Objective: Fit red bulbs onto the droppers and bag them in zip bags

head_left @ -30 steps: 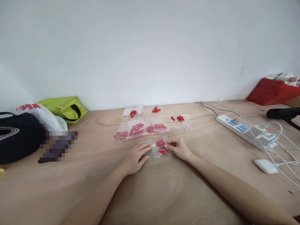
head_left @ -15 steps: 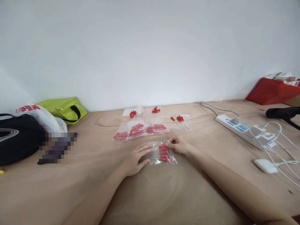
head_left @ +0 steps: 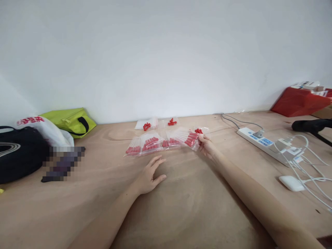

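Observation:
My right hand (head_left: 206, 146) pinches the edge of a clear zip bag (head_left: 191, 139) that holds several red-handled thin tools; their exact kind is too small to tell. This bag is over the right end of a row of similar filled bags (head_left: 150, 142). Partly hidden behind it, more red-handled pieces (head_left: 199, 131) lie by another clear bag. My left hand (head_left: 151, 175) rests on the table with fingers spread and nothing in it, nearer to me than the row. Farther back are two small groups of red pieces, one on the left (head_left: 146, 126) and one on the right (head_left: 172, 121).
On the right, a white power strip (head_left: 259, 140) with plugs and tangled cables lies near a white case (head_left: 292, 183). A red bag (head_left: 301, 102) stands by the wall. At left are a green bag (head_left: 68, 121), a white plastic bag (head_left: 55, 133) and a black bag (head_left: 23, 154).
My right hand has carried the filled bag away from my left hand, forward and to the right, to the row's right end. My left hand has let go of it and stays nearly in place.

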### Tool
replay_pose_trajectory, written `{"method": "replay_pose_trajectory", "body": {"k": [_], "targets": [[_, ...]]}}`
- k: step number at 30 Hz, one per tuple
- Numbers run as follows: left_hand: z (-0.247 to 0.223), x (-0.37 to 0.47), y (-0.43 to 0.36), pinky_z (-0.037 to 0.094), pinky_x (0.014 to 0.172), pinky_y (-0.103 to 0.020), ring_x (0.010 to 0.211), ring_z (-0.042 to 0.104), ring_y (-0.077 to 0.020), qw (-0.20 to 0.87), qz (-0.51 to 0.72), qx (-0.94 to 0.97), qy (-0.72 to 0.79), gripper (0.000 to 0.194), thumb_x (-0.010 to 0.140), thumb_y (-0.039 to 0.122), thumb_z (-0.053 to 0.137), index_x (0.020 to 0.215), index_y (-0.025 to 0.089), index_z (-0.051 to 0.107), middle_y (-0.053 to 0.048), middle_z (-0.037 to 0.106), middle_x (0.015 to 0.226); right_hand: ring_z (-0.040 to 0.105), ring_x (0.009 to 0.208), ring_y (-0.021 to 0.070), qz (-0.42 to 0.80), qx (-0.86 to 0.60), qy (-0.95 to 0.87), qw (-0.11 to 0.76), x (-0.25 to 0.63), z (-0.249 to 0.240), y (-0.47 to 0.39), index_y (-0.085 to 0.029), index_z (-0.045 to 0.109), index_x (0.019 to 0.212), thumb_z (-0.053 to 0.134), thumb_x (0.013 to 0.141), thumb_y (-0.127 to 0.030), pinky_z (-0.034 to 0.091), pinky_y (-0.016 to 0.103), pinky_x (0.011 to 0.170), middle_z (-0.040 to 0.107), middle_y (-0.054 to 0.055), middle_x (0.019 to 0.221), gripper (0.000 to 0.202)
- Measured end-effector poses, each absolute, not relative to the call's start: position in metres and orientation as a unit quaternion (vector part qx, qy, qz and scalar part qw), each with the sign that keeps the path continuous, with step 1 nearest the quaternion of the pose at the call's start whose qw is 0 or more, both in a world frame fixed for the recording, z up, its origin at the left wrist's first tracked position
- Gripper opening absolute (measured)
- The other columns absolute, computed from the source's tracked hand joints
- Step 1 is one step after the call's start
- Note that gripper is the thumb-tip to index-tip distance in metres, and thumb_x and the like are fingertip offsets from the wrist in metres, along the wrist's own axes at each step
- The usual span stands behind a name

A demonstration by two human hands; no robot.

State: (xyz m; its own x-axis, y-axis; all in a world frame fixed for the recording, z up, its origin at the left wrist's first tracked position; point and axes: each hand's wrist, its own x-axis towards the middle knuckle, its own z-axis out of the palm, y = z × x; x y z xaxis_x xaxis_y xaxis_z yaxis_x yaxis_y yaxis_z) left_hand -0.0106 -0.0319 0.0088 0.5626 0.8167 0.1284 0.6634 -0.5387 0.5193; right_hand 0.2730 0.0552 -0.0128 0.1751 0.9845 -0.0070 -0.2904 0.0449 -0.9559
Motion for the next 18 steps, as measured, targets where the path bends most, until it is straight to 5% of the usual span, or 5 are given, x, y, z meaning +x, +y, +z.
{"method": "replay_pose_trajectory", "body": {"k": [7, 12, 18], "targets": [[0.008, -0.012, -0.031, 0.038, 0.096, -0.044, 0.118, 0.04, -0.0255, 0.205, 0.181, 0.863, 0.425, 0.041, 0.083, 0.033, 0.048, 0.122, 0.022, 0.041, -0.01, 0.036, 0.132, 0.057, 0.06, 0.0136, 0.418, -0.596, -0.434, 0.531, 0.238, -0.024, 0.076, -0.023, 0.046, 0.069, 0.046, 0.079, -0.033, 0.048, 0.027, 0.054, 0.055, 0.001, 0.064, 0.014], [0.008, -0.011, -0.031, 0.04, 0.094, -0.041, 0.117, 0.042, -0.0242, 0.207, 0.181, 0.864, 0.421, 0.039, 0.083, 0.034, 0.047, 0.12, 0.023, 0.043, -0.008, 0.037, 0.131, 0.058, 0.06, 0.0203, 0.332, -0.699, -0.475, 0.42, 0.268, -0.019, 0.072, -0.019, 0.05, 0.052, 0.06, 0.066, -0.032, 0.043, 0.029, 0.053, 0.054, 0.005, 0.052, 0.022], [0.008, -0.011, -0.03, 0.038, 0.096, -0.04, 0.117, 0.041, -0.0243, 0.203, 0.176, 0.867, 0.419, 0.035, 0.082, 0.032, 0.049, 0.116, 0.022, 0.047, -0.009, 0.039, 0.129, 0.057, 0.089, 0.0293, 0.168, -0.812, -0.435, 0.351, 0.326, 0.001, 0.089, -0.014, 0.06, 0.071, 0.056, 0.065, -0.022, 0.041, 0.032, 0.065, 0.062, 0.018, 0.084, 0.011]]}}
